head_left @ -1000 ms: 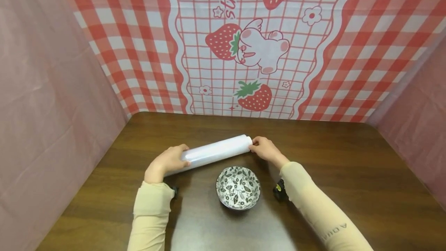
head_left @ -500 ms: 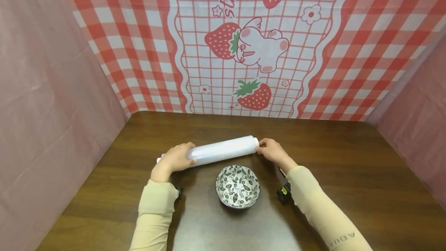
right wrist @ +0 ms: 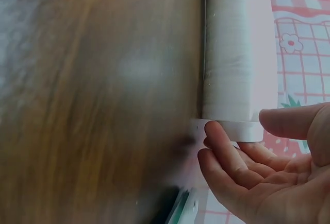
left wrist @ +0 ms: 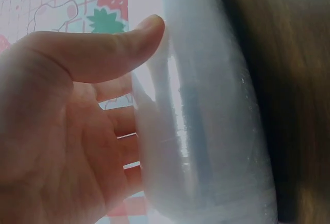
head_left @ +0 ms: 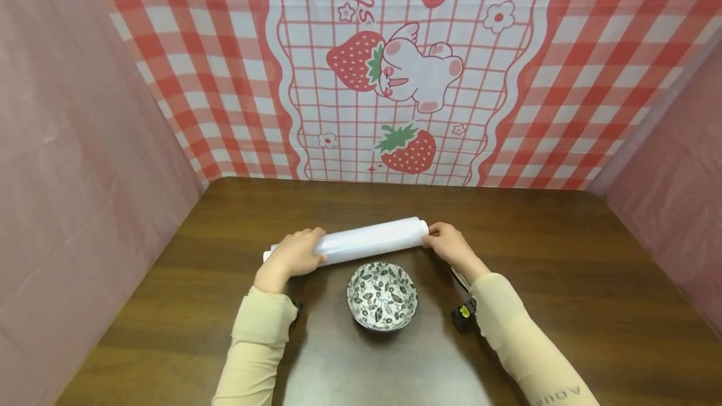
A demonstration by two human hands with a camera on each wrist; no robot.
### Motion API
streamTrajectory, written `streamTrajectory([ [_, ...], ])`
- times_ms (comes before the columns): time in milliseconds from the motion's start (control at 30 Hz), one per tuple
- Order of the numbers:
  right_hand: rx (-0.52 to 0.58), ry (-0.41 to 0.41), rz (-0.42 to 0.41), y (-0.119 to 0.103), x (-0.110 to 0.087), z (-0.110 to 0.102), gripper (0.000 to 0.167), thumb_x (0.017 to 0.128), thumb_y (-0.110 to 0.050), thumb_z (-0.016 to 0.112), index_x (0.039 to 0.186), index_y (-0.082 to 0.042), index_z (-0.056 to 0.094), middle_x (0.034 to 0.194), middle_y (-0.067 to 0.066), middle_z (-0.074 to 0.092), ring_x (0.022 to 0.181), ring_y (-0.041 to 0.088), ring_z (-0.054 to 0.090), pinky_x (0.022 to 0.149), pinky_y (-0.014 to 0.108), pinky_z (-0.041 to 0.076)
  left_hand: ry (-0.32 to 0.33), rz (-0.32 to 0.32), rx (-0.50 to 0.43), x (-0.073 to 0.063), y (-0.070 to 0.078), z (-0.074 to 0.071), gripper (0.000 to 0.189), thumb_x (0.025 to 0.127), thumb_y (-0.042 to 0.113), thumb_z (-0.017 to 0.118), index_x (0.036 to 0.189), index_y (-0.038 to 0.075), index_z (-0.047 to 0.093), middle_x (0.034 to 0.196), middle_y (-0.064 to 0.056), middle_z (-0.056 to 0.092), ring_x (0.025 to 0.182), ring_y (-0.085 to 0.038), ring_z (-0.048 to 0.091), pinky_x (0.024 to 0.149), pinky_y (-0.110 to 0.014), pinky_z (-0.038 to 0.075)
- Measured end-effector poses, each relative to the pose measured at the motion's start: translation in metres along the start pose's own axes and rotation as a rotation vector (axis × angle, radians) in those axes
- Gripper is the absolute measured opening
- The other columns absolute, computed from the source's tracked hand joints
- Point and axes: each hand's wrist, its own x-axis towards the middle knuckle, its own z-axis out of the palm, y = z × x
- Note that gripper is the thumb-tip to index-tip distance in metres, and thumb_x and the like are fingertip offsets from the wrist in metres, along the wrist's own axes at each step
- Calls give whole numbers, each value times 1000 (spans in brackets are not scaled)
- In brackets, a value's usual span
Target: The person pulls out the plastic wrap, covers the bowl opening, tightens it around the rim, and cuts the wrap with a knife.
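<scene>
Dark wood-grain surface runs away from you beneath your cream sleeves. Between your forearms an upright bowl, white with a black leaf pattern, has nothing visible inside it. Just beyond its far rim is the roll of plastic film, slanted so that its right end lies farther from you. Your left hand grips the roll near its left end, thumb on the near side; your right hand pinches the white core at the other end between thumb and fingertips. You cannot tell from these views whether the roll bears on the surface or is slightly raised.

Judging by this, you are at an early point: both hands have the roll, but no loose length of film shows and the bowl is uncovered, so drawing film out looks like a step not yet done. The bowl could get bumped if you bring the roll nearer. Past the far edge hangs a strawberry-print cloth, with pink curtains at either side.
</scene>
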Motion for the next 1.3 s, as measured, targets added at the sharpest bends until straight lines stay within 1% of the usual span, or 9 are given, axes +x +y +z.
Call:
streamTrajectory([
  [167,27,8,-16,5,-7,-3,30,88,-15,54,106,8,55,89,18,65,86,27,61,69,27,40,-5,-3,4,1,5,5,51,81,24,65,124,2,50,117,-17,58,107,-33,55,92,-47,40],
  [300,38,22,-18,8,-10,-7,30,88,-16,54,106,8,54,87,18,66,85,27,61,66,26,40,1,0,4,4,8,7,50,81,23,66,124,2,50,118,-17,57,108,-33,54,93,-48,39],
  [567,58,2,-19,15,-14,-15,32,87,-14,55,105,12,53,87,21,66,85,30,63,67,26,43,37,33,13,6,13,12,50,82,22,65,124,1,49,119,-19,57,109,-35,53,94,-48,38],
  [767,83,-4,-7,20,-15,-19,30,87,-13,56,103,13,52,87,20,64,79,22,64,67,24,44,60,61,19,8,15,15,50,82,21,64,125,0,48,120,-20,56,111,-36,52,96,-47,37],
  [900,109,12,30,22,-16,-19,33,91,-20,52,102,11,54,87,18,64,78,18,63,67,23,44,42,54,22,10,17,17,51,84,22,62,128,0,46,126,-18,52,119,-35,46,101,-48,30],
  [1033,114,18,66,23,-18,-22,40,93,-29,47,101,9,57,88,16,65,82,21,63,67,23,42,34,44,25,11,21,18,51,86,21,60,130,2,44,131,-16,49,124,-33,41,105,-49,25],
  [1167,105,4,89,25,-21,-27,42,94,-31,46,101,9,57,89,16,65,85,22,62,67,24,41,33,50,33,12,25,20,51,87,20,58,132,2,43,132,-16,48,125,-33,40,105,-50,24],
  [1300,95,4,88,27,-24,-32,41,93,-31,47,99,8,58,88,15,65,83,22,63,68,24,41,38,58,45,14,28,23,51,87,20,57,133,3,42,133,-15,47,126,-32,39,106,-49,23],
])
